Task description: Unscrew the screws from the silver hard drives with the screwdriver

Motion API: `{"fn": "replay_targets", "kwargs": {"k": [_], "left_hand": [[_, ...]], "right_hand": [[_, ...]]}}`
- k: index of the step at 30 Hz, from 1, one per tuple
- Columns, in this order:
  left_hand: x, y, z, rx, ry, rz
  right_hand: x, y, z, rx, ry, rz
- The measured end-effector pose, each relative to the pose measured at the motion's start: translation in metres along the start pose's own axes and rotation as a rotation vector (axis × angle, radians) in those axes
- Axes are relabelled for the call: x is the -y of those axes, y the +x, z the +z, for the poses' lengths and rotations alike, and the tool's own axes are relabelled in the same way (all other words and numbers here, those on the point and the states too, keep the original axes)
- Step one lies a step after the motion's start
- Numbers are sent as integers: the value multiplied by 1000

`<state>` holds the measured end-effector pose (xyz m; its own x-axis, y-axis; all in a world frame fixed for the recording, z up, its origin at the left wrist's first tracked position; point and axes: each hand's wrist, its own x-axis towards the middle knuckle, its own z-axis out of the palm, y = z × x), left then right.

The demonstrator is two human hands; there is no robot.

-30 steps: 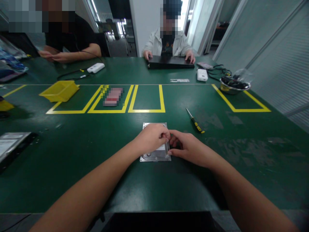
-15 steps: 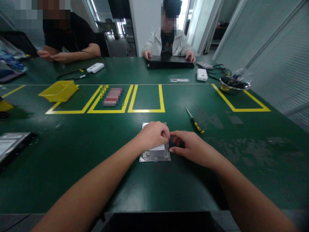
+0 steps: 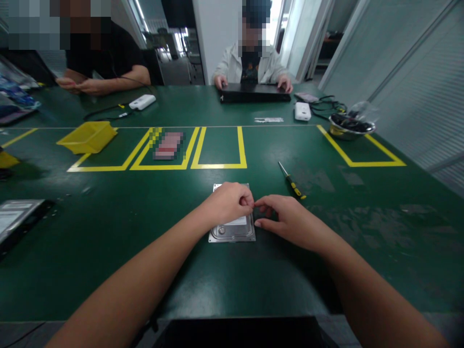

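Note:
A flat silver hard drive cover with a white label lies on the green table in front of me. Over its upper half rests my left hand, its fingers curled in at the right edge. Whatever those fingers may hold is hidden. Just right of the cover is my right hand, thumb and fingers apart, with the fingertips close to the left fingers; whether they touch I cannot tell. A black and yellow screwdriver lies beyond the right hand.
A hard drive sits at the left. Farther back are a yellow bin, a blurred reddish item, yellow tape outlines and a metal bowl of cables. Across the table, one person holds a black device; another sits at left.
The whole view has shifted very slightly. Both hands keep nearly the same pose at the cover, and the cover stays in place.

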<state>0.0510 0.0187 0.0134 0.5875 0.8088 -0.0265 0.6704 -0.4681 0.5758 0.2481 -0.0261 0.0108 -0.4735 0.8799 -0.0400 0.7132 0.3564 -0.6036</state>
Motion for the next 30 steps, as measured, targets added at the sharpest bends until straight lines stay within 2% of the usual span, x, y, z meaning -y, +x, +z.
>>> {"fn": "replay_targets", "kwargs": {"k": [13,23,30], "left_hand": [[4,-13,-1,-40,32,144],[14,-24,3,-60,218,375],[12,-27,2,-81,404,463]], "right_hand": [[3,-1,-1,16,-41,-34],[4,-1,-1,30,-60,-63],[3,0,-1,32,-64,-50]]}}
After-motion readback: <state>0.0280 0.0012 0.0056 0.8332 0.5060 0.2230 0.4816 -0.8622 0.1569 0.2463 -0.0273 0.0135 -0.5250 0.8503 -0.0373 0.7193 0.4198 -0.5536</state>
